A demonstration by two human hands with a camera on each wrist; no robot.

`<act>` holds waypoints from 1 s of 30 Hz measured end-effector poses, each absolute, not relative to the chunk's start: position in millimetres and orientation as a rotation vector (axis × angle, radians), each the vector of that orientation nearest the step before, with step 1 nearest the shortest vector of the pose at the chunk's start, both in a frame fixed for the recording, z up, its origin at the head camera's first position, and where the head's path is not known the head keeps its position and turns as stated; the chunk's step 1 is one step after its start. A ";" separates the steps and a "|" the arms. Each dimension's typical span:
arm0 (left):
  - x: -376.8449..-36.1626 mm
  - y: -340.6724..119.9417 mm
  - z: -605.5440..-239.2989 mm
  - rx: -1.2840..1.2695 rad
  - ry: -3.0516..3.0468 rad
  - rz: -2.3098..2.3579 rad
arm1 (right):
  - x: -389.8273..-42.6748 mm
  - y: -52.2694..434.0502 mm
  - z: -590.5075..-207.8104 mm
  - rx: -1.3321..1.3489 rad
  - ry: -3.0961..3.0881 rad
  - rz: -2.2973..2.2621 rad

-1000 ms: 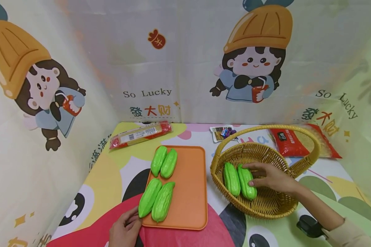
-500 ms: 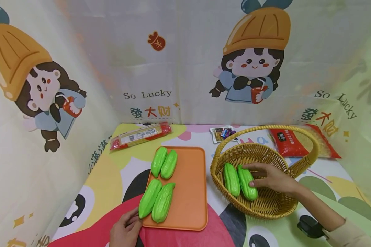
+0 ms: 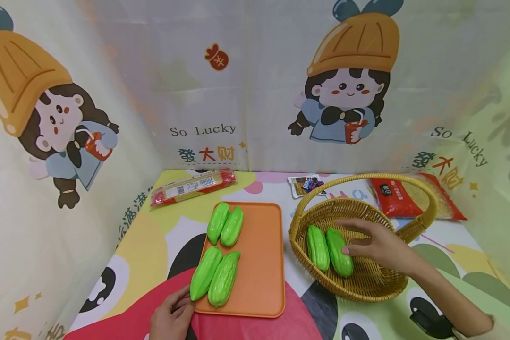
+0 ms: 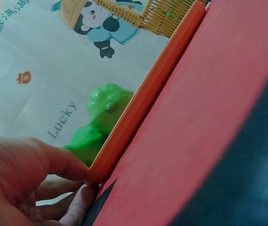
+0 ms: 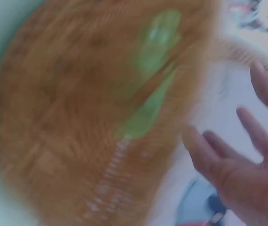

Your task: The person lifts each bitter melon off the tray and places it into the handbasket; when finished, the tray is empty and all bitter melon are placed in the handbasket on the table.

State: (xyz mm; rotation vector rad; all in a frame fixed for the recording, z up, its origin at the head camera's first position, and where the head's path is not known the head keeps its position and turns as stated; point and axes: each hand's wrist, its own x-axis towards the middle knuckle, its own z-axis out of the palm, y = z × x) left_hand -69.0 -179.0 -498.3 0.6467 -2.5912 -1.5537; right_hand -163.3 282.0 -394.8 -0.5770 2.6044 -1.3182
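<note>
My left hand [image 3: 173, 315] pinches the near-left corner of the orange tray [image 3: 261, 264], on which four green vegetables [image 3: 223, 279] lie along the left side. My right hand [image 3: 378, 242], fingers parted and holding nothing, hovers over the wicker basket [image 3: 369, 282] at right; two matching vegetables [image 3: 339, 255] lie within, left.
</note>
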 end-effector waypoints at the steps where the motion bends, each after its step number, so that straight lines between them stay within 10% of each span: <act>1: -68.6 -179.3 -498.0 0.648 -2.592 -1.549 | -158.0 272.8 -388.3 -0.576 2.597 -1.358; 30: -67.8 -180.7 -498.0 0.625 -2.602 -1.586 | -119.0 46.7 -459.2 -0.417 2.211 -1.827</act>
